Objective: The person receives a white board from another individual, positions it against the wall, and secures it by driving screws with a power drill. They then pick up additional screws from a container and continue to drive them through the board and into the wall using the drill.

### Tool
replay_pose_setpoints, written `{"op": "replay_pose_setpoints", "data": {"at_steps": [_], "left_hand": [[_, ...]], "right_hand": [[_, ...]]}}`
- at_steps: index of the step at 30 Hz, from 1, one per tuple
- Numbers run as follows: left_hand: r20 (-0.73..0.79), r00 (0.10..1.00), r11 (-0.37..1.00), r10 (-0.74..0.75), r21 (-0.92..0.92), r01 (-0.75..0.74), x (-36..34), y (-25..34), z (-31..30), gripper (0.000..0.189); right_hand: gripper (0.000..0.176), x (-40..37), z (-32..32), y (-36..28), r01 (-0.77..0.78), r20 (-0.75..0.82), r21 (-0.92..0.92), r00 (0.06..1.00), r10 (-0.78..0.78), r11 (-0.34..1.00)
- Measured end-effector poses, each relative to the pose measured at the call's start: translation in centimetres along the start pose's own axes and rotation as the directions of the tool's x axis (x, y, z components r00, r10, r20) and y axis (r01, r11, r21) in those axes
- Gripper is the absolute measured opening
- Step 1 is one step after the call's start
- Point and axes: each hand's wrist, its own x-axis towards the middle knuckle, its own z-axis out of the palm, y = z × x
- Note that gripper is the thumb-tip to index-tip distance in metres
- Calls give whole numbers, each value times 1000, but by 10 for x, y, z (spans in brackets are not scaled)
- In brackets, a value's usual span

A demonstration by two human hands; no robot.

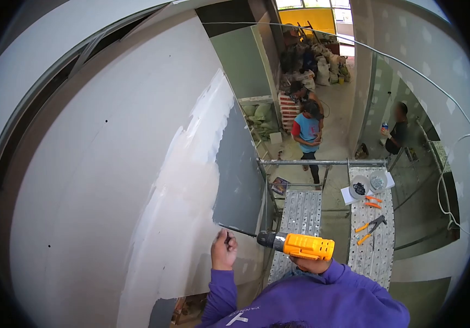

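My right hand [311, 265] grips a yellow and black cordless drill [307, 247] from below. A long dark bit [239, 230] runs from its chuck toward the wall on the left. Its tip is at the wall surface, just above my left hand [224, 250]. The left fingers are closed in a pinch beside the tip; whatever they hold, if anything, is too small to make out. The wall [109, 164] is pale board with a white plastered band [175, 191] and a grey panel [239, 169] beyond it. Several small dark holes dot the board.
Scaffold planks [301, 210] lie below, with a metal rail [322, 162] across. On the right plank are two tubs [359, 187] of small parts, orange-handled pliers [373, 201] and a riveter-like tool [371, 228]. People [307, 131] stand below, near stacked sacks [322, 68]. A white cable [409, 64] hangs overhead.
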Motion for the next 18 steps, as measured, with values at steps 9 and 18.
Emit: {"op": "replay_pose_setpoints", "data": {"at_steps": [9,18], "left_hand": [[-158,987,995,-1,95,16,54,6,20,28],[-167,985,998,-39,-53,30,170,-15,99,33]], "right_hand": [[25,90,-50,32,168,63,-178,985,-159,970],[25,220,-148,103,374,176,-426,927,-330,824]]}}
